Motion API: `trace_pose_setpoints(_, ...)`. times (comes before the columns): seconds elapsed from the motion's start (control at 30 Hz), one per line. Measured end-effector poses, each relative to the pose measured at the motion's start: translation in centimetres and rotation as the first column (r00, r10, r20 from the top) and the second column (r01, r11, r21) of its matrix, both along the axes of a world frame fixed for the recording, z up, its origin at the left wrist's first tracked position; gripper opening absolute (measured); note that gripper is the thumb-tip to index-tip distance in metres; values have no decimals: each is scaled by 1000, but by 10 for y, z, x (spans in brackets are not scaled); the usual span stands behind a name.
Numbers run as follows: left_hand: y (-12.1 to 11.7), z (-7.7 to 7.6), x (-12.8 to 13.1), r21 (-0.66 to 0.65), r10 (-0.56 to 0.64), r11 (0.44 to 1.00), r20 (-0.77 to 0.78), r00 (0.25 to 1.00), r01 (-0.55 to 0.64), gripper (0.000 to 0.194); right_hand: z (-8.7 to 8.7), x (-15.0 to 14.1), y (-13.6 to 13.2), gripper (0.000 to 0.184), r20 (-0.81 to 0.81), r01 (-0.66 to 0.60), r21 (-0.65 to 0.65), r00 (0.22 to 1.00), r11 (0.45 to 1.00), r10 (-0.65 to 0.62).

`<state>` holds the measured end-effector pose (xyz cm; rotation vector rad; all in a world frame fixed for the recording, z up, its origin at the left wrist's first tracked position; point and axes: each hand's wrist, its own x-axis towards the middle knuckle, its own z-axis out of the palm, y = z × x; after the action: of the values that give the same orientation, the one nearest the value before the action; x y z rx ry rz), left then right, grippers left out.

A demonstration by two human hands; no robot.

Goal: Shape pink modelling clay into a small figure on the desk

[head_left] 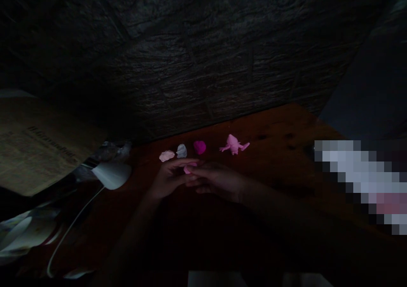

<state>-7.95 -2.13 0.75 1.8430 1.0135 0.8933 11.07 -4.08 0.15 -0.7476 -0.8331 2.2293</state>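
Between the fingers of both hands is a small piece of pink modelling clay (190, 167). My left hand (168, 180) curls round it from the left, thumb and forefinger closed on it. From the right, my right hand (221, 180) pinches the same piece, hiding part of it. Just beyond the hands lie a pale peach lump (167, 155), a whitish lump (181, 151) and a magenta lump (199, 147) of clay. A pink clay figure (233, 144) with a pointed top and spread limbs sits to their right.
The dim wooden table (270, 126) meets a rough stone-like wall (190, 66). To the left are a white cone-shaped object (112, 175) with a cable (71, 225) and a printed cardboard box (41, 143). A pixelated patch (365, 176) covers something at right.
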Motion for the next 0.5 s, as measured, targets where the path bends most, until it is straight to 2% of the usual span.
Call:
trace_pose_setpoints(0.1, 1, -4, 4, 42, 42, 998, 43, 998, -44, 27, -1, -1, -1, 23, -1, 1, -5, 1000, 1000, -1)
trace_pose_setpoints(0.27, 0, -8, 9, 63, 85, 994, 46, 995, -88, 24, 1, -2, -2, 18, 29, 16, -24, 999, 1000, -15)
trace_pose_setpoints(0.37, -1, -7, 7, 44, 32, 998, 45, 998, -34, 25, 0, -1, -1, 11, 32, 21, -6, 999, 1000, -21)
trace_pose_setpoints(0.5, -2, -1, 4, -101, -108, 989, 40, 993, 112, 42, -2, 1, 0, 14, 24, -3, 51, 1000, 999, 2)
